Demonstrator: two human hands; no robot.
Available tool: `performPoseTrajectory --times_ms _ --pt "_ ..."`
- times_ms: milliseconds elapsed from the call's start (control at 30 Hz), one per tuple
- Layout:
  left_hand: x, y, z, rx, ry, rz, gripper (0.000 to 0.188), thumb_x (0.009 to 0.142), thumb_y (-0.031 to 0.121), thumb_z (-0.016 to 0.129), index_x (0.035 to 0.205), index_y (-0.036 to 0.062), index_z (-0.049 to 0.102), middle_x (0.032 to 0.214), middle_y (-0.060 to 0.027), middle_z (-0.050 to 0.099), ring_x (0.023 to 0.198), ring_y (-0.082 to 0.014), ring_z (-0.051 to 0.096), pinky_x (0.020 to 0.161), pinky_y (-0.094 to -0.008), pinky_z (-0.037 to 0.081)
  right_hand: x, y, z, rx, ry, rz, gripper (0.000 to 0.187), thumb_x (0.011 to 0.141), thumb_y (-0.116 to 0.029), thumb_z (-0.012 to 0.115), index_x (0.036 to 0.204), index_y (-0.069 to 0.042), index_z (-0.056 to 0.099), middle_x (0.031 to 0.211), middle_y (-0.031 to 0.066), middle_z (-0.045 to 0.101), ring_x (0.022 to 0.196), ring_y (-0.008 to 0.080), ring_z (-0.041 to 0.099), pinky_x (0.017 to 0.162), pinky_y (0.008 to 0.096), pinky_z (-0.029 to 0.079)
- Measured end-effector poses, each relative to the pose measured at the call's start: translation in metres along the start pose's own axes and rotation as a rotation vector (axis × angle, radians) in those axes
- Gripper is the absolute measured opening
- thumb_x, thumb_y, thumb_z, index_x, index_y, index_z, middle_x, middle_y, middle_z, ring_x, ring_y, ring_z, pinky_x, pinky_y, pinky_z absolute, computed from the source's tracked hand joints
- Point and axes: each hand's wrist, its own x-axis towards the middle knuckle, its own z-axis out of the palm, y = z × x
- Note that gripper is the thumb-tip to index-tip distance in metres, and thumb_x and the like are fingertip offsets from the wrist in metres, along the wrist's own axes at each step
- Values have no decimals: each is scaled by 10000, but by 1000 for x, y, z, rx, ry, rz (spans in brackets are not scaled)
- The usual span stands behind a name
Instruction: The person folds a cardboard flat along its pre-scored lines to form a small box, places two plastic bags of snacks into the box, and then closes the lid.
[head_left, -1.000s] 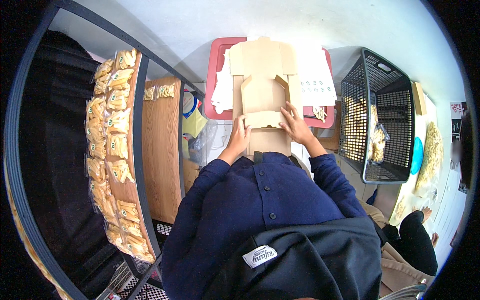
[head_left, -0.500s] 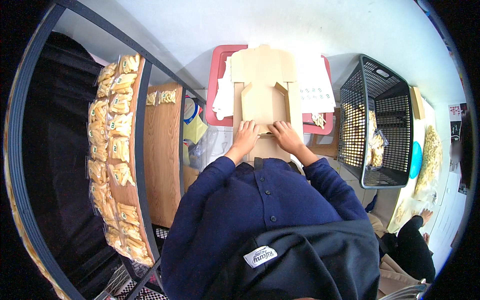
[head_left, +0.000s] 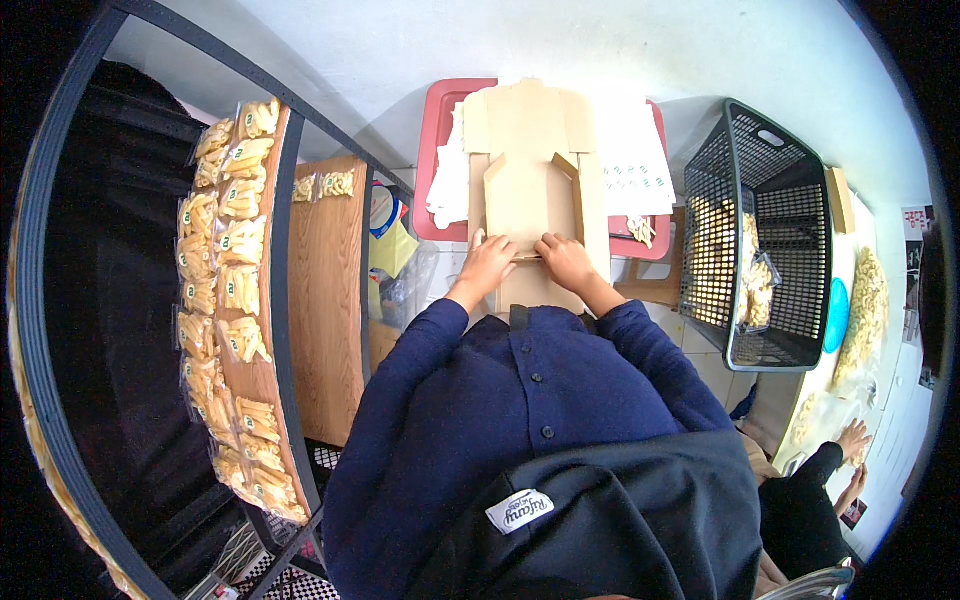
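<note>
Taking the middle of the view as the clock's centre, a dark metal rack (head_left: 283, 320) fills the 9 o'clock side, its wooden shelf (head_left: 325, 310) standing inward of a board crowded with rows of clear snack packets (head_left: 240, 240), each holding pale yellow sticks. The wearer's navy shirt (head_left: 450, 420) spreads across 6 o'clock, with a black cloth (head_left: 640, 520) draped over its lower part. Between 2 and 3 o'clock stands a black perforated basket (head_left: 800, 230) with more packets (head_left: 758, 290) inside, and at 4 o'clock a co-worker in black sleeves (head_left: 815, 500) reaches over things on a pale counter. Toward 12 o'clock is a red counter (head_left: 438, 160) with rounded corners; over it, just past 12 o'clock, lies an opened cardboard box (head_left: 533, 195), its lid spread flat at the far end, its two side walls raised, and its near end extending toward the wearer. White printed sheets (head_left: 635, 150) lie on the red counter at 1 to 2 o'clock. At 3 o'clock rests a large bag of snack pieces (head_left: 865, 310), with a turquoise round object (head_left: 837, 315) beside it. The wearer's left hand (head_left: 487, 264) and right hand (head_left: 568, 262) both grasp the near wall of the box, fingers bent over its edge, side by side but apart; the grip underneath is hidden. Smallest, a few loose snack sticks (head_left: 641, 230) lie at 2 o'clock.
</note>
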Motion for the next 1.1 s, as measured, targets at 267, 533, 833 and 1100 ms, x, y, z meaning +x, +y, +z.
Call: performPoseTrajectory --times_ms 267,533,833,1100 --pt "15 18 16 -39 73 -10 92 741 59 549 831 53 565 826 -97 571 847 -280 583 814 -431 450 -3 3 -2 4 19 -55 138 735 -100 561 871 -76 569 839 74 557 817 243 590 695 357 503" --pt "17 17 11 -102 -93 -44 140 707 56 581 844 38 559 859 -124 587 889 -301 582 792 -428 463 -5 -1 -3 9 -20 -28 122 716 -90 573 837 -83 586 850 72 584 820 239 604 697 362 513" --pt "-28 -2 -22 -146 235 -126 408 673 139 725 1035 73 550 1231 -117 433 1181 -323 382 1012 -419 306 -3 -3 -6 29 -25 7 139 717 -151 625 827 -76 587 824 68 575 821 258 576 706 376 493" --pt "-27 -8 -10 -539 257 -217 244 716 91 710 907 17 578 1258 -157 403 1077 -338 496 878 -408 458 18 -28 -11 156 41 -99 169 711 -171 646 859 -101 608 845 57 572 838 245 592 733 374 492"
